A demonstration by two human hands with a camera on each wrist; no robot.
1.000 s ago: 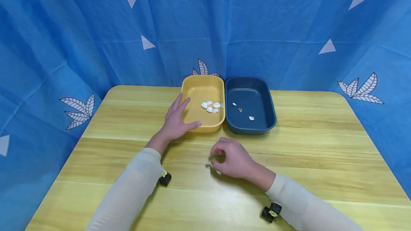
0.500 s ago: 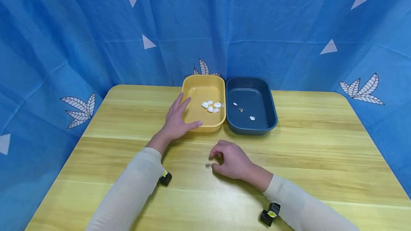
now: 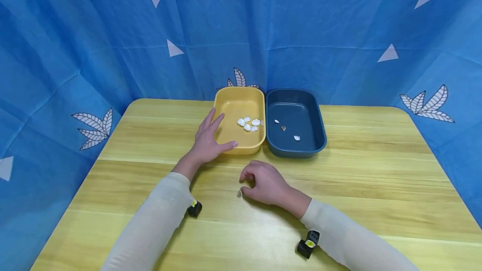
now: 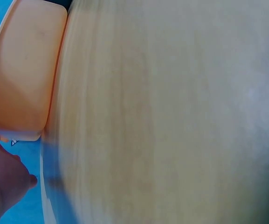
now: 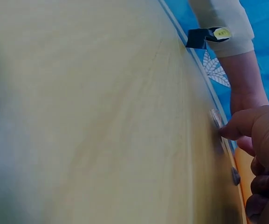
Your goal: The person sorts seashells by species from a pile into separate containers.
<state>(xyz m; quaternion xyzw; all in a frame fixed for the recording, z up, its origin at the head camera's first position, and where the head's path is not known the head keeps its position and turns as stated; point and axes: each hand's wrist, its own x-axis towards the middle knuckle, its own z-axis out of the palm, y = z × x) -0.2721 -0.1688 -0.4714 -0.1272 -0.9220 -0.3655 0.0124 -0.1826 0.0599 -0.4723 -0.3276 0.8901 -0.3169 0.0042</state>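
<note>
In the head view, my left hand (image 3: 208, 143) is spread against the left and front rim of a yellow tray (image 3: 241, 151). Inside that tray lie several white shells (image 3: 247, 127). A small, clear-looking shell (image 3: 239, 194) stands tilted on the table at the thumb tip of my right hand (image 3: 265, 184). The right wrist view has the thumb (image 5: 241, 123) right against this shell (image 5: 216, 117), while the other fingers curl apart from it. The blue tray (image 3: 295, 154) holds 3 pieces, two whitish and one brown.
Both trays stand side by side on the wooden table (image 3: 376, 170), near its back edge. A blue curtain (image 3: 320, 20) with white triangles and leaf prints hangs behind and around. Black cubes (image 3: 308, 244) sit at the right sleeve. A dark shape (image 5: 236, 176) shows near the right fingers.
My right hand has shifted left, and the shell at its thumb has moved slightly left and tipped up from lying flat. The left hand has stayed at the yellow tray.
</note>
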